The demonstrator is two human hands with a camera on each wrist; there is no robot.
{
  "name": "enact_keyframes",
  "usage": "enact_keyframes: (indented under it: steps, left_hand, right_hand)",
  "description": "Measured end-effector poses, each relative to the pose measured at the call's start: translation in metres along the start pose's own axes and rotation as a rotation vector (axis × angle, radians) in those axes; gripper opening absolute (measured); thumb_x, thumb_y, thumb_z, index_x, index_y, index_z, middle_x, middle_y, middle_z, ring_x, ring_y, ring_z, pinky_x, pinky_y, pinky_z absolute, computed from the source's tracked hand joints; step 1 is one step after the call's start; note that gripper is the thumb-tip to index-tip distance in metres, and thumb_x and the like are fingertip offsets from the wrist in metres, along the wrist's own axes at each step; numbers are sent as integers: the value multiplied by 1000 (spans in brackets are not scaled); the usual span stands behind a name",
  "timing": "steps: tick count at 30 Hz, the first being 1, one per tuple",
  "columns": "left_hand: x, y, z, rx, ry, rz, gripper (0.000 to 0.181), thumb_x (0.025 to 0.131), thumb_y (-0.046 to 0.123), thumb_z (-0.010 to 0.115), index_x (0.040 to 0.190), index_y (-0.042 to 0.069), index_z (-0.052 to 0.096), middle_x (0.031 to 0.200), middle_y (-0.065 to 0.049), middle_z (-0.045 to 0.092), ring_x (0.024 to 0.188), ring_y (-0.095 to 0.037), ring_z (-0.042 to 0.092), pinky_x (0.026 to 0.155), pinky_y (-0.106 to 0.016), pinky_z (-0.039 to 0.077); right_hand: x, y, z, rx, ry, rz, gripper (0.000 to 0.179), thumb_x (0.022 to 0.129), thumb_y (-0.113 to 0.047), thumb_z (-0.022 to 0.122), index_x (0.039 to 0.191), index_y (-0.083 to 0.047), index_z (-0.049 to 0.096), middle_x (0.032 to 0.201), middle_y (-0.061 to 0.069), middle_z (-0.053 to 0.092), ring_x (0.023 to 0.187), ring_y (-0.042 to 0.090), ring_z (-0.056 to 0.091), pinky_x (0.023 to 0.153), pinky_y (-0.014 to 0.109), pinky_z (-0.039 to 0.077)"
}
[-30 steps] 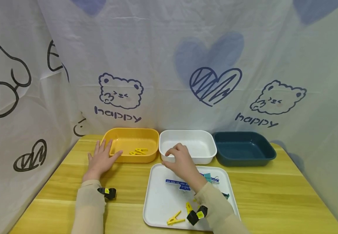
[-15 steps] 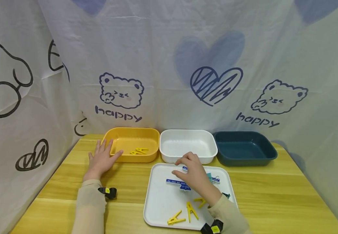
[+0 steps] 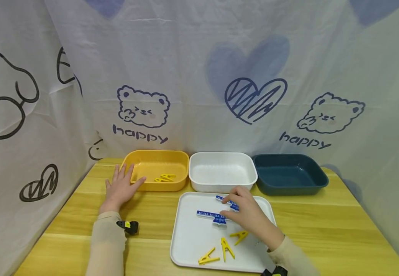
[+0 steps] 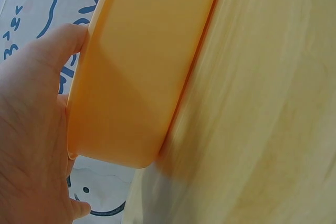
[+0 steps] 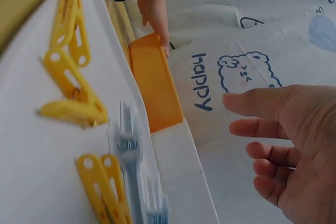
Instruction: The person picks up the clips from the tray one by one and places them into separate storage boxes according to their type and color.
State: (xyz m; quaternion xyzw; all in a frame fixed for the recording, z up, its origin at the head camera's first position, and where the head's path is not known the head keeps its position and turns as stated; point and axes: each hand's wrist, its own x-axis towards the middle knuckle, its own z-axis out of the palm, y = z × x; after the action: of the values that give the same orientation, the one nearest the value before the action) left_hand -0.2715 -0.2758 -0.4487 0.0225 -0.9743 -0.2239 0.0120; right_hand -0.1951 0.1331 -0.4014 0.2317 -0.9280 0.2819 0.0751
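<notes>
We see the left hand (image 3: 120, 191) resting with its fingers spread on the left end of the yellow bin (image 3: 158, 187), thumb touching the rim. To that hand's right, inside the bin, lie yellow clips (image 3: 165, 178).

Our right hand (image 3: 247, 212) hangs over the white tray (image 3: 189, 241), thumb and forefinger apart with nothing between them. Just left of its thumb lies a blue clip (image 3: 211, 215) with a long, ruler-like bar; a second blue clip (image 3: 232, 204), partly hidden by the fingers, lies beneath the forefinger. Nearer to us than that hand, and to its left, three yellow clips lie on the tray: one (image 3: 239, 236) just beside the wrist, another (image 3: 226, 249) farther left, the last (image 3: 208, 257) farthest left.

Ahead of the right hand we have the white bin (image 3: 223, 188), and ahead to its right the dark blue bin (image 3: 290, 190). Bins and tray sit on the wooden tabletop (image 3: 340, 230), with a printed cloth (image 3: 199, 57) hanging beyond both hands.
</notes>
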Motion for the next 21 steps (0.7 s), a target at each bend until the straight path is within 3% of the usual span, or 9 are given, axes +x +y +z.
enact_keyframes:
  steps: [10,21]
  left_hand:
    - [-1,0,1,6,-5,-1,91,93,71,34,158,11,10,163,-23,1,150,-43,-13,108,-78,-5]
    - [1,-1,2,13,0,2,93,92,74,32,158,11,10,164,-22,1,150,-43,-12,107,-78,-4]
  right_hand:
    - [-14,26,-4,-68,-54,-209,20,77,-26,83,91,-19,71,93,-7,48,95,12,41,79,32,43]
    - [-22,44,-6,-62,-198,-218,23,75,-26,84,94,-18,74,98,-10,51,96,10,41,81,31,41]
